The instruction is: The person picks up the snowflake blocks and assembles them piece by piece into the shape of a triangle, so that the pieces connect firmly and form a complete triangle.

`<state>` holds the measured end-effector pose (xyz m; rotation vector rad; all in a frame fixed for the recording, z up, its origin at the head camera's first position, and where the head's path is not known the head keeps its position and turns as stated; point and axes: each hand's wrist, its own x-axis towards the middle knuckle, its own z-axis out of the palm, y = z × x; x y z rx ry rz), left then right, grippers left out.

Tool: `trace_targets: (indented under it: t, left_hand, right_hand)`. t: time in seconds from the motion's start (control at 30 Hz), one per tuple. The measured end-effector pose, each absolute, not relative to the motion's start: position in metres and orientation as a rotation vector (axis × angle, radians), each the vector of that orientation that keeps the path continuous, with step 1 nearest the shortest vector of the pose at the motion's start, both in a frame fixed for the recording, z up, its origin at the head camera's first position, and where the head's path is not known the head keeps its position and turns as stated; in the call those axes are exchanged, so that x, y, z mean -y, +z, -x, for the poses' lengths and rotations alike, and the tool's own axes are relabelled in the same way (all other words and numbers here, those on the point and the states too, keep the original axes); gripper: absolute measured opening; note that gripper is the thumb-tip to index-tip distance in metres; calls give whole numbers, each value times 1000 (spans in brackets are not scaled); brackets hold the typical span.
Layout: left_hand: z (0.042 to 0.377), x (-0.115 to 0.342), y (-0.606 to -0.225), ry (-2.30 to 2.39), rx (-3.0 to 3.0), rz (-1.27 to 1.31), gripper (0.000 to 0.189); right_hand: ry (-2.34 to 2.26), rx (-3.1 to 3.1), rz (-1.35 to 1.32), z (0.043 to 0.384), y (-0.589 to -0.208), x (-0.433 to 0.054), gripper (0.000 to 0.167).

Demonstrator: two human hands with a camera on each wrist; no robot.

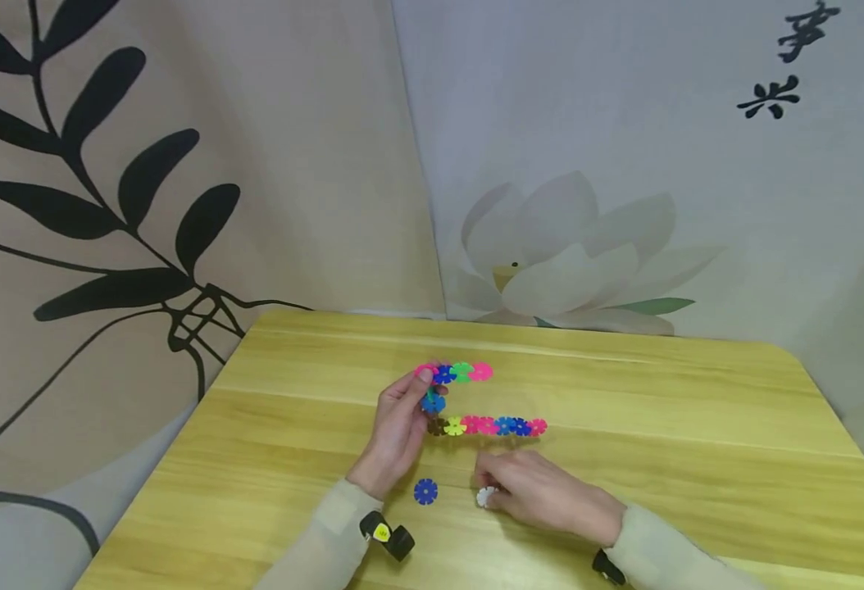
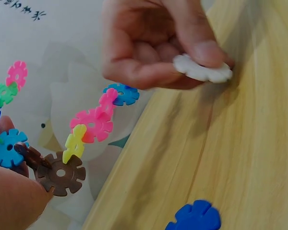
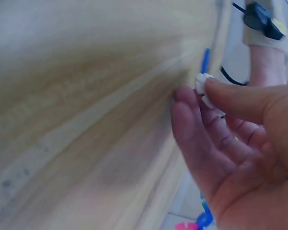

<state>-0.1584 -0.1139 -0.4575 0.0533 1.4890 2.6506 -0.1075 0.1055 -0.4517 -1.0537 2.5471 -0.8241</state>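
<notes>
My left hand (image 1: 395, 422) grips a chain of notched plastic discs (image 1: 462, 373) at its corner, near the pink and blue pieces. The joined discs form a C-like shape, with a shorter arm at the back and a longer arm (image 1: 487, 425) in front. In the left wrist view a brown disc (image 2: 61, 173) stands just beyond the left hand, joined to a yellow one (image 2: 74, 143). My right hand (image 1: 546, 496) pinches a white notched disc (image 2: 201, 71) between thumb and fingers, in front of the longer arm. A loose blue disc (image 1: 425, 492) lies between the hands.
The pale wooden table (image 1: 661, 410) reaches back to a wall (image 1: 314, 164) printed with dark leaves and a white flower. Black camera straps sit on both wrists, the left one (image 1: 388, 535) bearing a yellow mark.
</notes>
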Motion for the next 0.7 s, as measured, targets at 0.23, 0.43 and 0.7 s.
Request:
trace_targets:
  t: [0.23, 0.43, 0.7]
  left_hand:
    - [156, 110, -456, 2650, -1501, -46, 21]
    - [154, 109, -456, 2632, -1489, -46, 22]
    - [151, 106, -455, 2636, -1479, -69, 19]
  right_hand:
    - [-1067, -2509, 993, 106, -445, -119, 17]
    - [-1190, -2491, 845, 102, -442, -129, 10]
    - [-1329, -2515, 759, 97, -431, -135, 13]
